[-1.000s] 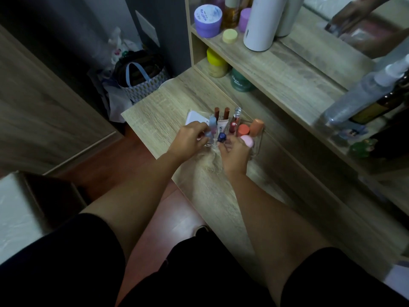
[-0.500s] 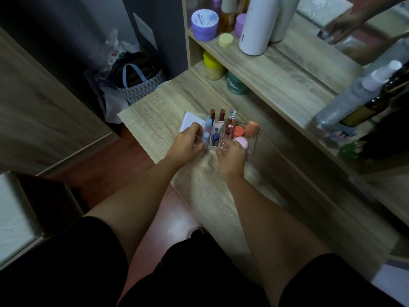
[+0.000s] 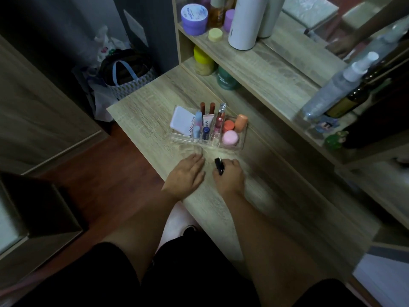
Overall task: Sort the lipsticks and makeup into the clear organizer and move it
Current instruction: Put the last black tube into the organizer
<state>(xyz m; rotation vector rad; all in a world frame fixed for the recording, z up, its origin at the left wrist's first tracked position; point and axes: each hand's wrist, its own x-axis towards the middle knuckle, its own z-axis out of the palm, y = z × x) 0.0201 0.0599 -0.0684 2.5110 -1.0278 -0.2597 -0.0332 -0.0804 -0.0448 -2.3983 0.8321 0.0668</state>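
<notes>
black tube (image 3: pixel 219 166) partly hidden in right hand (image 3: pixel 229 177), organizer (image 3: pixel 242 141) labels blurred, spray bottle (image 3: pixel 336 87) smeared, top-shelf bottles cropped

One head-worn wide-angle view looks steeply down and forward from close above the wooden tabletop (image 3: pixel 141 120)

Bare tabletop (image 3: pixel 141 120) around organizer (image 3: pixel 240 140); overhanging shelf (image 3: pixel 265 69) behind.

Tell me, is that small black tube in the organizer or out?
Out. The black tube is in the right hand, apart from the clear organizer.
</notes>
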